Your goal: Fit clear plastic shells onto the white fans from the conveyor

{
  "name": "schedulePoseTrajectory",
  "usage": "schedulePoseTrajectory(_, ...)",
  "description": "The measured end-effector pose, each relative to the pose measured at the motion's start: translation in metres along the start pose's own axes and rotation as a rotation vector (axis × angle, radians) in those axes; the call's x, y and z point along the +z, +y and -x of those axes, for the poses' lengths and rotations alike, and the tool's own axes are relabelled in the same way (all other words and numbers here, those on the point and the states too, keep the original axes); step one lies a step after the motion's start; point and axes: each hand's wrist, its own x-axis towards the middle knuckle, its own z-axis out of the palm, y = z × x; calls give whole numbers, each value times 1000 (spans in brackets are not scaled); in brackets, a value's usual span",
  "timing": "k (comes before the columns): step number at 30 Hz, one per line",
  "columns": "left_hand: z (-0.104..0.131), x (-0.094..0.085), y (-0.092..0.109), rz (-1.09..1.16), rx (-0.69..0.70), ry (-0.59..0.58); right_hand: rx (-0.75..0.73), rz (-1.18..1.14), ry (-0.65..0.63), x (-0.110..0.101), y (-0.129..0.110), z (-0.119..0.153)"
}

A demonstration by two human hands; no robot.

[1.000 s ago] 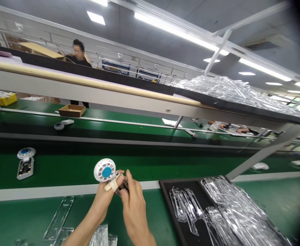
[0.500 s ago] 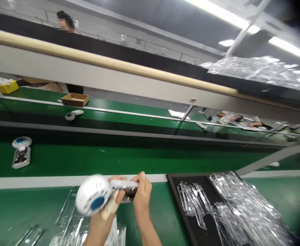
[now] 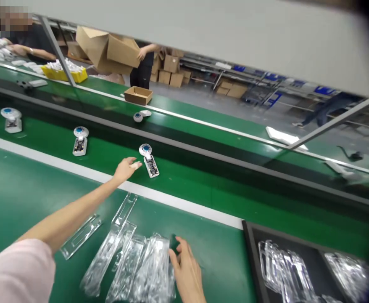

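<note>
Half a second ago both hands gripped the handheld fan above the table edge; now the fan (image 3: 148,160) lies on the green conveyor belt (image 3: 203,185), released. Its long axis runs roughly across the belt, tilted slightly, with the round white head and blue centre pointing to the far side and the handle toward the near white stripe. The left hand (image 3: 126,168) is stretched out just beside the fan's handle, fingers loosely open, holding nothing. The right hand (image 3: 186,269) is well apart from the fan, down on the table, fingers spread and resting against the pile of clear plastic covers (image 3: 140,265).
</note>
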Motion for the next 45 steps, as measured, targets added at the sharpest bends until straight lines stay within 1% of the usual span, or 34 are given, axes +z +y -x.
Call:
schedulePoseTrajectory(2,38,-45,-21,-102,43,35,-38,38,25,5,-1,8)
schedulePoseTrajectory(4,90,-86,-43,-229,34,61,-98,72,10,5,-12,5)
schedulePoseTrajectory(5,118,-101,-54,-387,-17,14,-121,98,-21,4,-21,-1)
schedulePoseTrajectory(6,145,-112,-64,-512,-100,-66,-135,135,-64,2,-30,-7)
schedulePoseTrajectory(7,170,-117,-74,-616,-171,-162,-139,177,-118,0,-39,-14)
schedulePoseTrajectory(8,191,-117,-82,-683,-207,-244,-135,218,-172,-1,-48,-21)
schedulePoseTrajectory(9,209,-113,-88,-734,-229,-308,-127,250,-221,-3,-56,-26)
schedulePoseTrajectory(11,232,-96,-95,-797,-229,-372,-111,280,-292,-4,-65,-33)
schedulePoseTrajectory(13,240,-78,-96,-792,-215,-377,-96,276,-323,-4,-68,-34)
schedulePoseTrajectory(16,241,-58,-94,-680,-218,-344,-77,265,-345,-6,-62,-30)
schedulePoseTrajectory(19,243,-47,-96,-537,-229,-331,-50,234,-356,-10,-54,-26)
schedulePoseTrajectory(23,249,-33,-101,-309,-196,-357,-20,151,-331,-20,-44,-22)
schedulePoseTrajectory(29,254,-13,-102,115,-333,-417,-23,67,-321,-40,-24,-14)
schedulePoseTrajectory(33,256,-10,-96,366,-462,-401,-50,48,-351,-50,-18,-10)
schedulePoseTrajectory(36,256,-14,-92,456,-526,-458,-95,35,-357,-57,-22,-11)
schedulePoseTrajectory(38,255,-19,-90,468,-514,-517,-120,41,-337,-65,-26,-12)
schedulePoseTrajectory(40,254,-25,-87,460,-487,-544,-141,53,-303,-75,-30,-10)
schedulePoseTrajectory(43,253,-33,-79,392,-448,-522,-168,67,-256,-93,-37,-3)
schedulePoseTrajectory(45,252,-35,-73,295,-380,-501,-193,84,-230,-105,-42,3)
